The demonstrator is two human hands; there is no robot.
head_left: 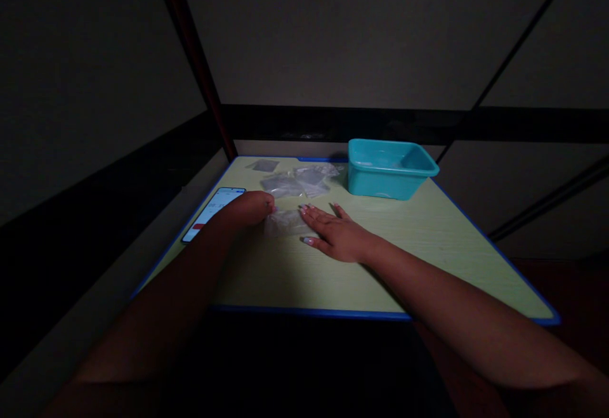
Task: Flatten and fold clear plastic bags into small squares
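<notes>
A clear plastic bag lies flat on the pale table, between my two hands. My left hand is closed at the bag's left edge, with the fingers curled on it. On the bag's right part rests my right hand, palm down, fingers stretched out and thumb apart. Just beyond my hands is a loose heap of clear plastic bags, crumpled and overlapping. Farther back on the left lies a small flat greyish plastic piece.
A turquoise plastic basin stands at the back right of the table. By the left edge lies a phone with its screen lit, partly covered by my left forearm. Walls rise behind and to the left; the room is dim.
</notes>
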